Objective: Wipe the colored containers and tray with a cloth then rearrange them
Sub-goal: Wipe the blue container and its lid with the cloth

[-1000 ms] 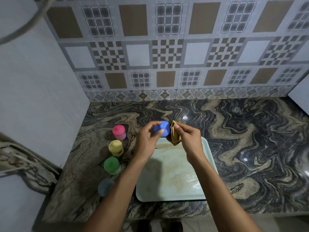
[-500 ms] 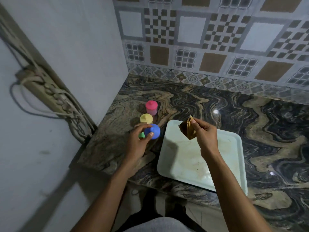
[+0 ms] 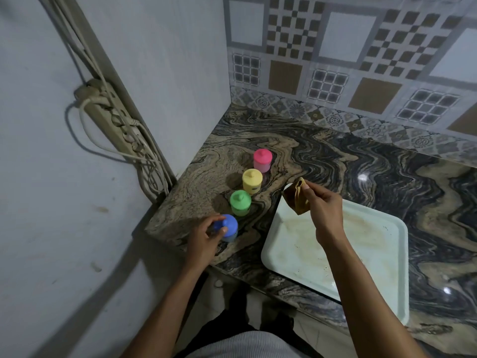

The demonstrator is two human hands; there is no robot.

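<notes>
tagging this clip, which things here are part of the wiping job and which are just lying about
Part of the job:
blue container, under the left hand
green container
yellow container
pink container
tray, stained
brown cloth, pinched in the right hand

Just there:
power strip and its cables on the wall
marble countertop
</notes>
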